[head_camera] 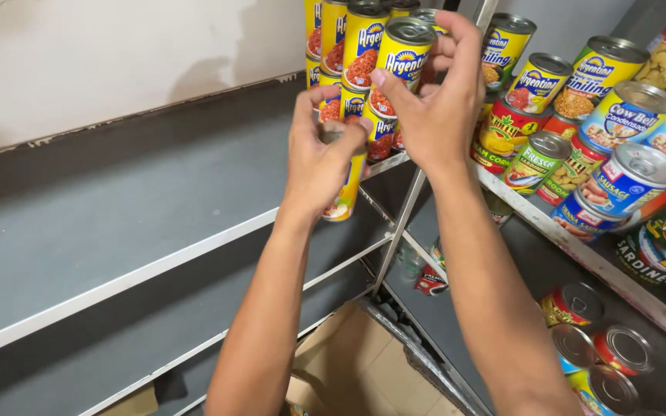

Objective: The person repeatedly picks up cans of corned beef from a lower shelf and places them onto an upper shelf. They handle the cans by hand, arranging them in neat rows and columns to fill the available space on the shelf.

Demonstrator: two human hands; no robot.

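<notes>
Presently, left hand [319, 158] is clamped around a yellow can [346, 189], held just off the grey shelf [117, 208] edge. Right hand [433, 100] grips a second can [401, 55] at the top of the stack [352, 46]. Mixed tins [603, 146] crowd the neighbouring shelf.

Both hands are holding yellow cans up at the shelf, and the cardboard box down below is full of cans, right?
Not quite. In the head view, the cardboard box below looks empty; no cans show inside it. The rest holds: the left hand grips a yellow can, and the right hand holds another yellow can at the shelf.
</notes>
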